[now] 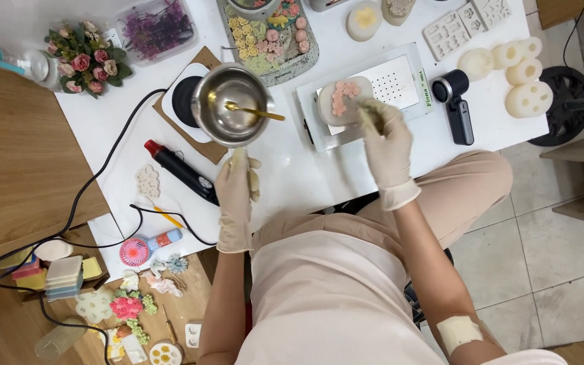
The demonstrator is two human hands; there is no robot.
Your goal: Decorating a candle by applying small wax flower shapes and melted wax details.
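Note:
Both my hands wear pale gloves. My right hand pinches a small tool whose tip touches a white round mould with pink flower shapes, lying on a white square scale. My left hand rests on the white table with fingers loosely curled, just below a steel pot that sits on a small hot plate and holds a gold spoon. Nothing shows in the left hand.
A black and red heat tool lies left of my left hand. White silicone moulds and a black handheld device sit at the right. A tray of small flowers stands behind. Cables cross the left side.

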